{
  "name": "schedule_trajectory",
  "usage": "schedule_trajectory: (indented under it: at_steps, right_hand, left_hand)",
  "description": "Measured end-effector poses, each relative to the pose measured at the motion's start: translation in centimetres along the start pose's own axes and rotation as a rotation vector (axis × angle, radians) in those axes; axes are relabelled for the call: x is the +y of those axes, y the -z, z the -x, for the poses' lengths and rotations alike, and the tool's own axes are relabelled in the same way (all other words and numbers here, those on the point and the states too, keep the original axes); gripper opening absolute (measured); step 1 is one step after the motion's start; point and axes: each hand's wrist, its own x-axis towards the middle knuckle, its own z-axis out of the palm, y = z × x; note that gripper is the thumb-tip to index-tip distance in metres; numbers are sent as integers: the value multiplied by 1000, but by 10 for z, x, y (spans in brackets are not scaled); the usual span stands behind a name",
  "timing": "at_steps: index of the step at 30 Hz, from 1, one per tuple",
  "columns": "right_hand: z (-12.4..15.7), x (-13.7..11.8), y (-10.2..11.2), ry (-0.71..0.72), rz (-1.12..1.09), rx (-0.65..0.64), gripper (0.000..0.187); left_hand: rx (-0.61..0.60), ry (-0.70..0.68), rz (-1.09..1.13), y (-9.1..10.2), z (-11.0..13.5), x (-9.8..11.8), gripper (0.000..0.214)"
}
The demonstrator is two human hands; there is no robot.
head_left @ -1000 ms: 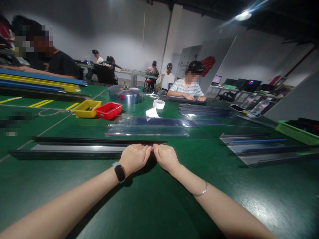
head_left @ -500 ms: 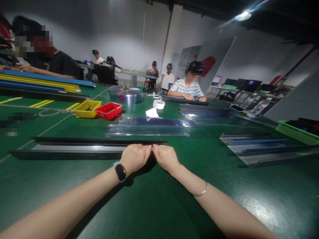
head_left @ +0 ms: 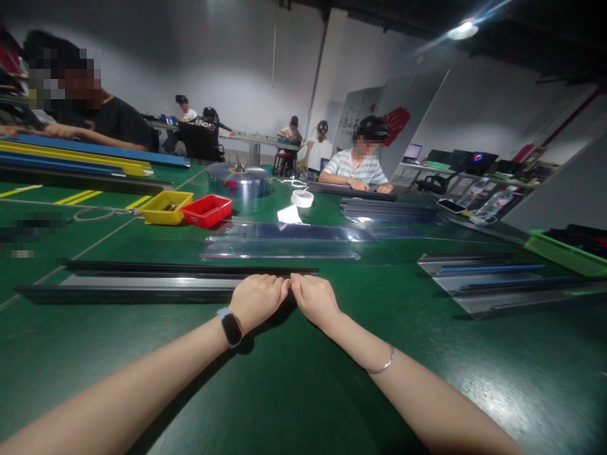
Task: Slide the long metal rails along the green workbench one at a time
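Observation:
A long black-edged strip [head_left: 142, 281] with a pale grey middle lies across the green table, stretching from the left to my hands. At its right end my left hand [head_left: 257, 302] is closed, fingers curled over the strip and hiding part of it. My right hand [head_left: 315, 299] is closed too, its thumb and fingertips pinched at the very end of the strip. The two hands nearly touch. What lies between the fingertips is mostly hidden.
Clear plastic strips [head_left: 279, 248] lie beyond my hands. A yellow bin [head_left: 164, 208], a red bin [head_left: 207, 211], a tape roll [head_left: 302, 199] and a large clear film roll [head_left: 237, 181] stand behind. More strips [head_left: 474, 284] lie at right. Co-workers sit across the table.
My hands have shifted very slightly at the strip's end, and my left wrist has turned a little. The strip lies almost where it was.

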Motion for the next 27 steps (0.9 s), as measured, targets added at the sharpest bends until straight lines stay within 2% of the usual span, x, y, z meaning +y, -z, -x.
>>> schedule_trajectory:
  at_steps: [9, 17, 27]
  right_hand:
    - [-6, -1, -2, -39, 88, -45, 44]
    - [0, 0, 4, 0, 41, 16, 41]
    - [-4, 1, -2, 0, 76, -19, 42]
  left_hand:
    - [-25, -21, -56, 0, -1, -1, 20]
    - [-5, 38, 2, 0, -1, 0, 34]
    - [-64, 31, 61, 4, -2, 0, 36]
